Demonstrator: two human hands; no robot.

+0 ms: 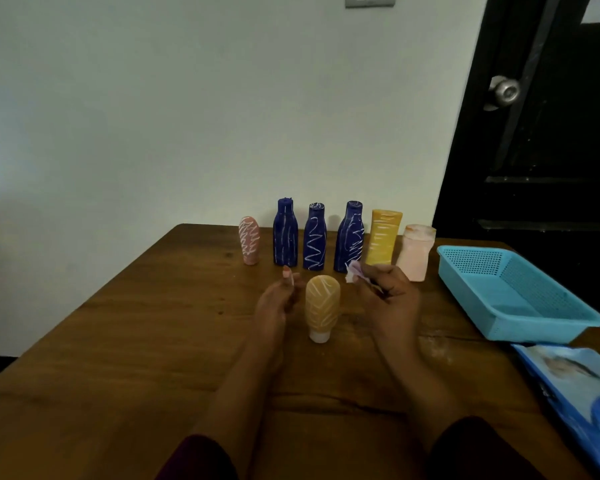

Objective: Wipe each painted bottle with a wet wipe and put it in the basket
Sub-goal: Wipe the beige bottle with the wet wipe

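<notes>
Dark sleeves (201,459) and both forearms enter at the bottom edge, and a blue flat pack of wet wipes (568,375) lies at the near right of the brown wooden table (118,323). I note the left hand (276,303) just beside the tan plastic tube bottle (322,308), fingers loosely curved and holding nothing; whether it touches the tube I cannot tell. The right hand (388,292) pinches a crumpled white wet wipe (354,271), held near the tube's upper right and apart from it. That tube stands upright on its white cap, its white paint squiggles intact. Behind it, in a row by the wall, stand a pink painted tube (249,240), three dark-blue painted bottles (315,239), a yellow flat bottle (383,237) and a pale-pink jar (416,252). The light-blue perforated plastic basket (471,259) sits at the right, well apart, with no bottle visible in it. My assessment: nothing is finished; wiping of the first bottle is about to start, and all seven are left.
</notes>
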